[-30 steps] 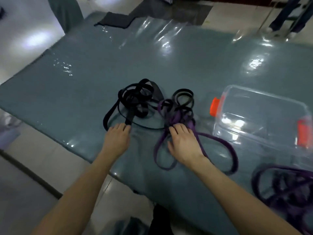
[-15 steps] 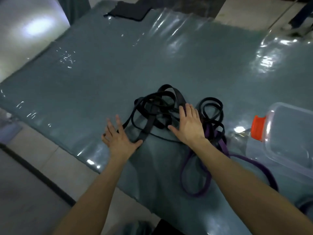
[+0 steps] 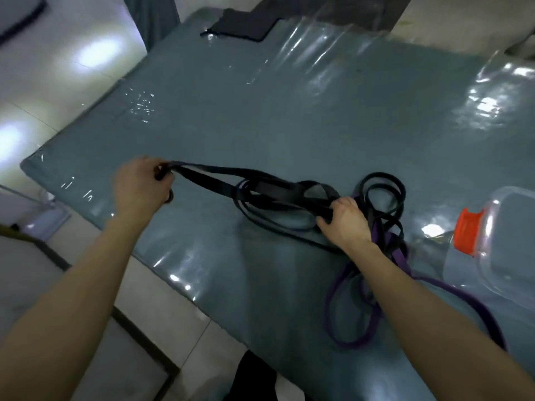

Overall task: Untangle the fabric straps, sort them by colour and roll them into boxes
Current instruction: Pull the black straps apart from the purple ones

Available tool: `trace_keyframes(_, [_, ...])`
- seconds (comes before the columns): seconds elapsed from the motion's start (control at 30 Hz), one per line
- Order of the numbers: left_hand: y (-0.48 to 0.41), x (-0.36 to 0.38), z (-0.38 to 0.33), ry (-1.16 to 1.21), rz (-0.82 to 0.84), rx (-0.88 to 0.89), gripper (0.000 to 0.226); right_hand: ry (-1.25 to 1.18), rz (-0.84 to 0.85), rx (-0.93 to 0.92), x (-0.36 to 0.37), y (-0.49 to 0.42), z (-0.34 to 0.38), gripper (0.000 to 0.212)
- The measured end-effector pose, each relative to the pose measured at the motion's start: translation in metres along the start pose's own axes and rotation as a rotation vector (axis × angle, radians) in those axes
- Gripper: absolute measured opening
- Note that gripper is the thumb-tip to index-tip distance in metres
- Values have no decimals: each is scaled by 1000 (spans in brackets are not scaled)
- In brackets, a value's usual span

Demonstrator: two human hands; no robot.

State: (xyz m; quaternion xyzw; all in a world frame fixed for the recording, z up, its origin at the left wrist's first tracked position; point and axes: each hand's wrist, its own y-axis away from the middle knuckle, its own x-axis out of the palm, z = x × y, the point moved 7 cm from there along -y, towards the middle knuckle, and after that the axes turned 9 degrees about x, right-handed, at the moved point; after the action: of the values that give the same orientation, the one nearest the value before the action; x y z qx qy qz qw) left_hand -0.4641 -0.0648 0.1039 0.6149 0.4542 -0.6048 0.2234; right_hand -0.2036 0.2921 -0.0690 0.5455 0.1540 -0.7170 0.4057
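Nearest us, a purple strap [image 3: 390, 250] lies in a loose loop on the desk [image 3: 260, 111], passing under our right forearm and trailing off to the right. Just beyond it, our right hand [image 3: 341, 224] is curled tight round a bunch of the black strap [image 3: 260, 189], where the black and purple loops tangle together. From there the black strap runs left, stretched and raised off the desk, to our left hand [image 3: 139, 186], whose fingers are clamped on its end. More black loops lie flat beneath and behind the right hand. At the right edge sits a clear box [image 3: 503, 256] with an orange latch [image 3: 466, 231]. Far off, a dark cloth [image 3: 240, 26] lies at the desk's back edge.
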Motion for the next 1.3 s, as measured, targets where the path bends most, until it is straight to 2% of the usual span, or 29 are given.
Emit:
trace_keyframes(0.1, [-28,-2,8,-35,101,89,28,-38,-7,3,1,8,-1,47])
trace_keyframes(0.2, [-40,7,11,75,132,114,27,-64,-82,16,-4,23,8,42])
trace_keyframes(0.33, [-73,-19,30,238,-11,169,27,-221,-321,76,-31,49,20,32])
trace_keyframes(0.43, [-105,-54,52,393,-149,142,30,-331,-440,149,-63,60,28,30])
trace_keyframes(0.53, [-121,-62,56,398,-153,120,30,-427,-597,181,-101,72,43,26])
trace_keyframes(0.57, [-122,-54,53,369,-89,128,30,-475,-641,191,-114,76,49,23])
trace_keyframes(0.63, [-113,-16,41,246,232,169,40,-535,-701,178,-137,85,62,18])
trace_keyframes(0.7, [-81,34,24,27,665,297,69,-540,-695,144,-150,90,75,23])
trace_keyframes(0.73, [-60,57,16,-26,811,348,84,-534,-674,127,-152,92,81,26])
trace_keyframes(0.77, [-41,77,6,-12,879,369,90,-531,-658,110,-155,93,85,29])
trace_keyframes(0.8, [-27,90,-5,48,869,370,86,-536,-653,98,-157,94,86,31])
trace_keyframes(0.93, [7,114,-56,275,597,388,58,-612,-700,119,-170,101,68,32])
trace_keyframes(1.1, [7,116,-117,276,363,517,36,-697,-699,168,-155,120,33,28])
trace_keyframes(1.17, [4,125,-143,361,394,539,38,-710,-683,239,-134,132,9,25])
trace_keyframes(1.23, [9,142,-169,419,540,571,48,-726,-665,359,-112,145,-23,25])
trace_keyframes(1.3, [22,159,-192,376,694,653,59,-793,-656,466,-99,153,-53,28])
